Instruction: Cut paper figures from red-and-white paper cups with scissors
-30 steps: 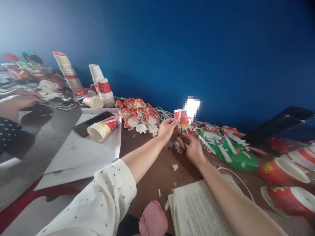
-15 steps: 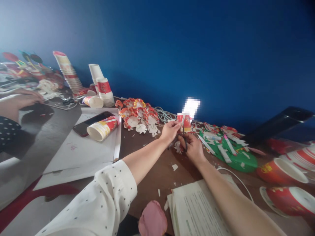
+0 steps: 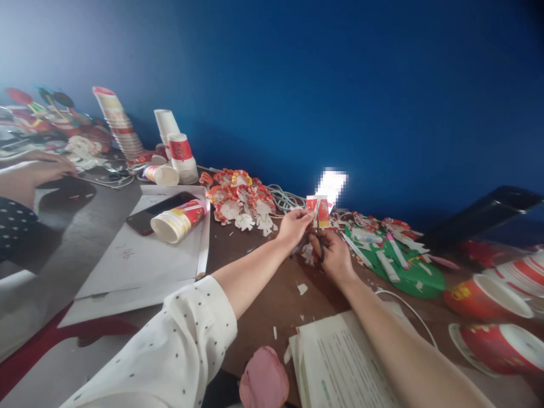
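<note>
My left hand (image 3: 294,226) pinches the left side of a red and yellow paper cup piece (image 3: 323,214), held up above the table. In my right hand (image 3: 334,252) is a pair of dark-handled scissors (image 3: 321,249), its blades pointing up at the piece from below. Whether the blades are apart or together is too small to tell. White paper scraps (image 3: 302,289) lie on the brown table (image 3: 259,294) below my hands. Left of my left hand sits a heap of cut red and white paper shapes (image 3: 242,198).
On a white box lid (image 3: 127,266) lie nested paper cups (image 3: 176,221) and a phone (image 3: 144,218). Cup stacks (image 3: 121,124) stand at the back left, near another person's hand (image 3: 51,164). Markers rest on a green sheet (image 3: 420,277). Red paper bowls (image 3: 484,297) and printed papers (image 3: 340,357) are nearer.
The scissors and my right hand have shifted very slightly to the right against the cup piece. My left hand keeps its hold in the same place.
</note>
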The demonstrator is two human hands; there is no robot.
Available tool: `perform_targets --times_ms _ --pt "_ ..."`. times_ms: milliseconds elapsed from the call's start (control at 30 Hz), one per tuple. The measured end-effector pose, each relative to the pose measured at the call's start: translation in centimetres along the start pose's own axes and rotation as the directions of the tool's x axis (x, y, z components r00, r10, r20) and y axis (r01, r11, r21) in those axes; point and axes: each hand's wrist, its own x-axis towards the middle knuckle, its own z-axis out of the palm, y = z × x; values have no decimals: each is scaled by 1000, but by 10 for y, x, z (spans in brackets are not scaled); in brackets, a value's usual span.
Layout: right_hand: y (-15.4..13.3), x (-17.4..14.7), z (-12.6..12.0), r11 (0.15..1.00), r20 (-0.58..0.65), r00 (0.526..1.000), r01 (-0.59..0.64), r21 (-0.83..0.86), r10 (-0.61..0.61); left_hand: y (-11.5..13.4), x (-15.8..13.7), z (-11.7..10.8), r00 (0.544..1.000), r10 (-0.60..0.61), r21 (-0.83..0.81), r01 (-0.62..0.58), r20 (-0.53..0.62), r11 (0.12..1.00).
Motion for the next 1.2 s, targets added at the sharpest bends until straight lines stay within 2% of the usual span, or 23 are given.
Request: perform_targets --times_ms 133,433,767,1200 --pt "0 0 2 1000 21 1000 0 24 0 -4 4 -3 1000 24 -66 -23 6 998" --pt "-2 0 4 997 -8 999 -49 57 50 -4 -1 -2 1000 25 142 -25 0 990" --pt "0 3 -1 999 -21 1000 -12 38 13 -7 4 -4 1000 23 152 -20 -19 988" --pt "0 3 -1 997 -27 999 -42 63 44 -6 1 -5 999 24 191 -17 -33 981"
